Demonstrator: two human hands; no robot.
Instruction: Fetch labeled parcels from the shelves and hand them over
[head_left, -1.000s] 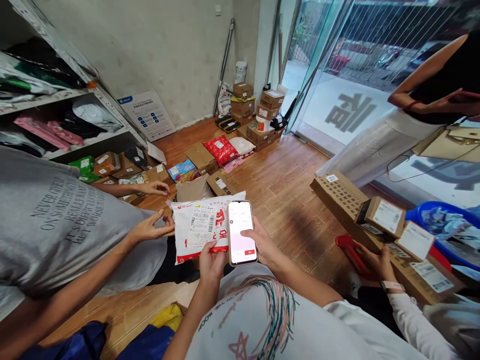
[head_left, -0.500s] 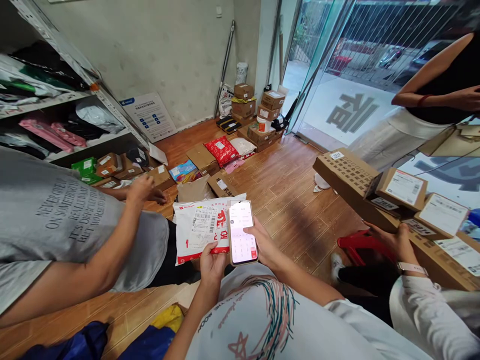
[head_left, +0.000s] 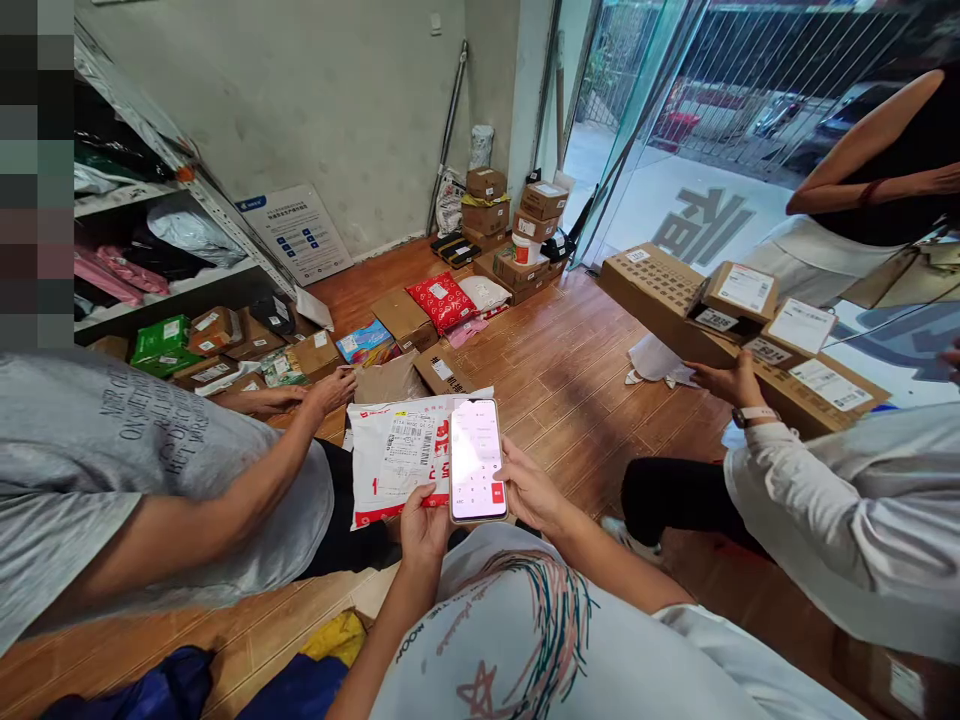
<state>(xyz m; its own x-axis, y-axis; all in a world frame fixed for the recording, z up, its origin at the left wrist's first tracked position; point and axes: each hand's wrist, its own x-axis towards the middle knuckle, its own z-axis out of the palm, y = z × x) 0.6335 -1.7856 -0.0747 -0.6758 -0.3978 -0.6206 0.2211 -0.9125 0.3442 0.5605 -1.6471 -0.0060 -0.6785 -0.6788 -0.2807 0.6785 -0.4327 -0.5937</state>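
My left hand (head_left: 424, 522) is closed on the lower edge of a white and red mailer bag (head_left: 397, 455), its thumb on the front. A printed shipping label covers part of the bag. My right hand (head_left: 529, 487) grips a smartphone (head_left: 474, 425) by its right side, with the thumb over the lower right of the lit screen. A number keypad and a red key show there. The phone overlaps the bag's right end. Fingers behind the bag and behind the phone are hidden.
At left, a person in a grey shirt (head_left: 255, 470) reaches among floor parcels beside a shelf (head_left: 225, 215). At right, another person carries a long carton (head_left: 660, 310) with smaller boxes on it. Someone stands by the glass door. Stacked boxes (head_left: 521, 270) stand near the wall.
My right thumb has moved lower on the screen, and the phone sits slightly further left. The carton carrier has moved forward and left. The grey-shirted person's hands have shifted right.
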